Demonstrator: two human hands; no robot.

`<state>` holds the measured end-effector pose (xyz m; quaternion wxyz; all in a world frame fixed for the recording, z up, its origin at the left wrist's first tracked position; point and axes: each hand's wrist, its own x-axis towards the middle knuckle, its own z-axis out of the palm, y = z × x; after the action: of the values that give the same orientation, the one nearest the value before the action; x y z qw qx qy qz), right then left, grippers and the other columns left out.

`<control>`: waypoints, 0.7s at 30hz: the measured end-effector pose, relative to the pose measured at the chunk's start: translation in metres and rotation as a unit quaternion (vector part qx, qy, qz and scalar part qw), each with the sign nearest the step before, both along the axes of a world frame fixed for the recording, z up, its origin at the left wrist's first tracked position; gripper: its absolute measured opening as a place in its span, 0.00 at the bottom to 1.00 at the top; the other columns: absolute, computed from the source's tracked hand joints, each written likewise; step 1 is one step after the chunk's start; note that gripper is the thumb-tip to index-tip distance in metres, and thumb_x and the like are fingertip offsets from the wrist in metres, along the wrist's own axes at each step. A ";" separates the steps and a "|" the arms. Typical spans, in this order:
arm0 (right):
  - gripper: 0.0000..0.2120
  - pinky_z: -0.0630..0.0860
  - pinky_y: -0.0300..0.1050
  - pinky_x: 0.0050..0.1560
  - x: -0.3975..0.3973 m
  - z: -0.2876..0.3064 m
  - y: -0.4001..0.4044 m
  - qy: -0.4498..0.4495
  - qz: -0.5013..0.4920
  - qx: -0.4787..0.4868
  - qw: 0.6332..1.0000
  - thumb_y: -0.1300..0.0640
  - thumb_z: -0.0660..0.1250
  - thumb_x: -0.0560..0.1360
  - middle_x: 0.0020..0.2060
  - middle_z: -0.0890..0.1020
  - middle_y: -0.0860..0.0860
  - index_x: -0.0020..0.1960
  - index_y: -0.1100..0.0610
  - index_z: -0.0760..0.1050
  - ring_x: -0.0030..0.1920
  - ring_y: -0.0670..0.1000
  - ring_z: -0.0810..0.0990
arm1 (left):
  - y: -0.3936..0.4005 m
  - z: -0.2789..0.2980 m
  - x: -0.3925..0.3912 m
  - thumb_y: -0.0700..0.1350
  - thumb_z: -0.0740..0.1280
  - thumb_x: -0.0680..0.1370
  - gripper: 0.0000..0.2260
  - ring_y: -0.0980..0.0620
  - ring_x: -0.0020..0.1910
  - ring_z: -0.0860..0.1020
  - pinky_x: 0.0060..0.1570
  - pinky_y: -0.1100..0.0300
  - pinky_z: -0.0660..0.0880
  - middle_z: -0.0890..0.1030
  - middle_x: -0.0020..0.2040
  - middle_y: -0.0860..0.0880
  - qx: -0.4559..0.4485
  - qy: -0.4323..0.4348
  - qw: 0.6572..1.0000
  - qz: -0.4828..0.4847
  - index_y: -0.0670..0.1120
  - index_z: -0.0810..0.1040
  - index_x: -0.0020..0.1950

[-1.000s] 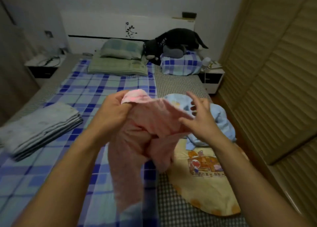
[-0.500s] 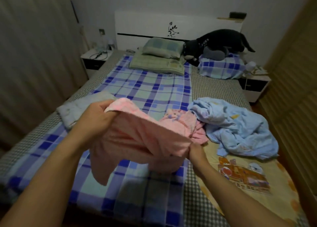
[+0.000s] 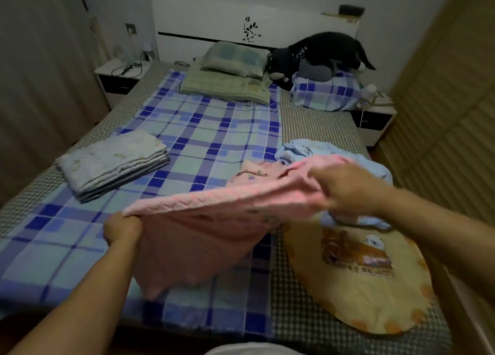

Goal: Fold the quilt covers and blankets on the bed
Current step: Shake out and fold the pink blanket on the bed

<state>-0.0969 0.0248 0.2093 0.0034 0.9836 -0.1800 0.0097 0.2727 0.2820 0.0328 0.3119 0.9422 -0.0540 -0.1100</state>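
A pink quilted blanket (image 3: 203,236) is stretched in the air above the foot of the bed (image 3: 187,140). My left hand (image 3: 122,227) grips its left corner low over the blue plaid sheet. My right hand (image 3: 348,188) grips the top edge farther right and higher, so the edge slopes up to the right. The rest of the pink cloth hangs below in loose folds. A crumpled light blue blanket (image 3: 321,153) lies behind my right hand. A folded grey-white quilt (image 3: 112,164) sits on the bed's left side.
A round yellow cartoon-print mat (image 3: 369,282) lies at the bed's right foot. Green pillows (image 3: 230,76), a plaid pillow (image 3: 324,94) and a black plush toy (image 3: 321,54) sit at the headboard. Nightstands (image 3: 117,78) flank the bed; a slatted wardrobe (image 3: 442,113) stands at the right.
My hands have pulled apart and stretched the pink blanket's edge out straight. My left hand dropped lower to the left; my right hand rose to the right. The view has shifted.
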 end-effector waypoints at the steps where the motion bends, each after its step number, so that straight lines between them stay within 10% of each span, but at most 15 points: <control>1: 0.20 0.74 0.46 0.42 -0.021 -0.031 -0.002 0.127 0.008 -0.011 0.992 0.31 0.60 0.71 0.43 0.77 0.45 0.53 0.45 0.67 0.42 0.51 0.79 | 0.002 -0.002 0.000 0.38 0.63 0.79 0.11 0.28 0.58 0.76 0.57 0.42 0.73 0.78 0.58 0.28 -0.022 -0.009 1.000 0.014 0.34 0.79 0.58; 5: 0.12 0.74 0.45 0.44 -0.098 -0.124 -0.010 0.241 -0.148 -0.073 0.956 0.47 0.63 0.78 0.51 0.81 0.53 0.60 0.47 0.73 0.49 0.57 0.82 | 0.003 -0.008 -0.018 0.43 0.69 0.73 0.10 0.36 0.48 0.81 0.44 0.50 0.75 0.83 0.48 0.39 0.021 -0.103 0.974 -0.201 0.52 0.76 0.53; 8: 0.11 0.78 0.44 0.52 -0.142 -0.174 0.001 0.328 -0.229 -0.049 0.915 0.47 0.62 0.78 0.54 0.83 0.51 0.57 0.48 0.77 0.54 0.53 0.82 | 0.028 -0.046 -0.040 0.53 0.70 0.73 0.16 0.45 0.56 0.81 0.53 0.55 0.76 0.83 0.57 0.49 0.201 -0.103 0.838 -0.497 0.57 0.77 0.60; 11: 0.15 0.76 0.45 0.59 -0.179 -0.232 0.045 0.412 -0.220 0.030 0.884 0.55 0.57 0.80 0.60 0.80 0.51 0.63 0.51 0.76 0.60 0.53 0.79 | 0.076 -0.107 -0.072 0.51 0.60 0.79 0.14 0.50 0.61 0.77 0.62 0.56 0.72 0.74 0.65 0.51 0.342 -0.023 0.723 -0.600 0.56 0.74 0.65; 16: 0.14 0.75 0.48 0.59 -0.193 -0.280 0.089 0.389 -0.239 0.086 0.885 0.57 0.58 0.79 0.60 0.78 0.52 0.62 0.52 0.77 0.62 0.54 0.76 | 0.139 -0.152 -0.104 0.54 0.56 0.80 0.19 0.49 0.67 0.73 0.67 0.56 0.68 0.73 0.70 0.48 0.358 0.040 0.727 -0.585 0.51 0.76 0.67; 21: 0.08 0.76 0.48 0.43 -0.169 -0.277 0.101 0.140 -0.336 0.142 0.921 0.62 0.66 0.69 0.44 0.83 0.54 0.45 0.54 0.80 0.48 0.59 0.82 | 0.124 -0.140 -0.122 0.54 0.55 0.78 0.22 0.45 0.62 0.80 0.62 0.53 0.75 0.81 0.63 0.44 0.129 0.018 0.878 -0.460 0.48 0.80 0.65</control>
<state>-0.2655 0.1262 -0.0677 -0.1080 0.8469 -0.4969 -0.1553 0.1507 0.4058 -0.1075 0.1031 0.8410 -0.4611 -0.2636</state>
